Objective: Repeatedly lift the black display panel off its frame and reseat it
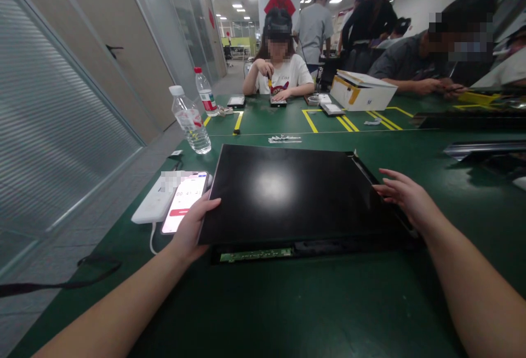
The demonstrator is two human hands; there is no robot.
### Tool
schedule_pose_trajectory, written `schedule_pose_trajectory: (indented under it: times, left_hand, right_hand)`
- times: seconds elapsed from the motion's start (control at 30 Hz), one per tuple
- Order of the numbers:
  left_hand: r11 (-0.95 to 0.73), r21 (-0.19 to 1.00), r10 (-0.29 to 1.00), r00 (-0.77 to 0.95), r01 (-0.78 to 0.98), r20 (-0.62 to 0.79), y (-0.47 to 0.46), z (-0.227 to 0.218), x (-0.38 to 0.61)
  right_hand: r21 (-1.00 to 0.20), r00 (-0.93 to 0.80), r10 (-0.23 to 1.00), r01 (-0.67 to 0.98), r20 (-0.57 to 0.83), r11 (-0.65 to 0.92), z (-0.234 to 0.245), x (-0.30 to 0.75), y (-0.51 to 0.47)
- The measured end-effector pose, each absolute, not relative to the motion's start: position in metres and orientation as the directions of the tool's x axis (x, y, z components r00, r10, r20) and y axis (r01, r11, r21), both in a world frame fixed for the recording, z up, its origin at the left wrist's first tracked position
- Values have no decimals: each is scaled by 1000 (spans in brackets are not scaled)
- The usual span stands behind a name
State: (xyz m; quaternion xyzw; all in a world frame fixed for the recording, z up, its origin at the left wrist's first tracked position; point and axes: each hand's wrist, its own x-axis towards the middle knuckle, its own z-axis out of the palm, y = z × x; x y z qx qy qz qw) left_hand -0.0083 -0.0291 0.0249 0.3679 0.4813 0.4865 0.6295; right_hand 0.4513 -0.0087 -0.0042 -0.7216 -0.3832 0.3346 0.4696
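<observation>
A large black display panel (287, 191) lies flat on the green table (287, 303), with a strip of green circuit board (255, 255) showing under its near edge. My left hand (193, 226) grips the panel's left edge near the front corner, thumb on top. My right hand (405, 196) rests on the panel's right edge, fingers stretched and slightly spread over it. Both forearms reach in from the bottom of the view.
A phone showing a timer (184, 202) lies on a white power bank (154, 205) left of the panel. Two water bottles (191, 120) stand behind. A white box (361, 91) and small parts sit farther back, where several people work at the table.
</observation>
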Motion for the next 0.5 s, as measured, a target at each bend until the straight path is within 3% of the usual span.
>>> schedule_pose_trajectory:
  times: [0.23, 0.5]
  left_hand:
    - [312, 905, 949, 58, -290, -309, -27, 16, -9]
    - [358, 897, 934, 92, -260, -346, -26, 14, -9]
  right_hand:
    - [-885, 547, 837, 374, -31, -277, 0, 437, -15]
    - [-857, 585, 809, 388, -56, -340, 3, 437, -17]
